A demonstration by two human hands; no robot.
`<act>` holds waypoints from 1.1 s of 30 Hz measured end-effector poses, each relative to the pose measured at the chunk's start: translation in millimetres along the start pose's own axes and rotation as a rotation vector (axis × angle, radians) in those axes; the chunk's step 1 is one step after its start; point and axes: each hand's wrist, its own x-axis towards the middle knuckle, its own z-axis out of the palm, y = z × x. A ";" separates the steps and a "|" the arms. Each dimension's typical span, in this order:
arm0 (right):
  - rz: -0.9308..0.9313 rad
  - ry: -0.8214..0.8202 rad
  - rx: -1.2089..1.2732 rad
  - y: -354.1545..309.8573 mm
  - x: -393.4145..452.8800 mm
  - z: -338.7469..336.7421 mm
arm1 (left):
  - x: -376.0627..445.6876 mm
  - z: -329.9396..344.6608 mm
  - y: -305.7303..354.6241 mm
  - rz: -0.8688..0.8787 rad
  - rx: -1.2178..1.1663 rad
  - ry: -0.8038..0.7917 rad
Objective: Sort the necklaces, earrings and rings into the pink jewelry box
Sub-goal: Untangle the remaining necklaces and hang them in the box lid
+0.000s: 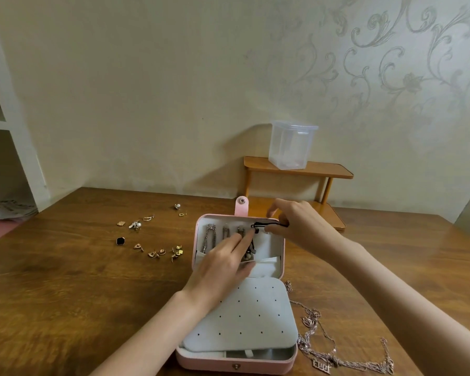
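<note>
The pink jewelry box (235,363) lies open on the wooden table, its lid half (281,256) away from me and a white perforated earring panel (244,316) over the near half. Several chains (210,236) hang from hooks inside the lid. My right hand (296,223) pinches a black cord necklace (267,226) at the lid's top edge. My left hand (223,263) lies over the lid pocket, its index fingertip touching the cord's black end. Silver necklaces (326,346) lie right of the box. Earrings and rings (152,237) are scattered to the left.
A small wooden two-tier shelf (299,169) stands behind the box against the wall, with a clear plastic container (292,145) on its top tier. White shelving (6,158) stands at the far left.
</note>
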 end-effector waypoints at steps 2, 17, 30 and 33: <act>0.014 0.061 0.034 2.7 -6.4 5.3 | 0.0 -0.2 0.1 0.004 -0.013 -0.024; -0.186 0.056 0.040 -10.4 6.6 10.2 | 2.9 -3.5 2.9 0.022 -0.057 -0.062; -0.147 -0.064 -0.134 -33.7 32.1 -18.1 | 2.5 4.0 2.2 0.074 0.031 -0.020; -0.078 -0.062 -0.239 -18.8 16.2 -27.2 | 2.0 0.3 1.4 0.061 -0.098 -0.067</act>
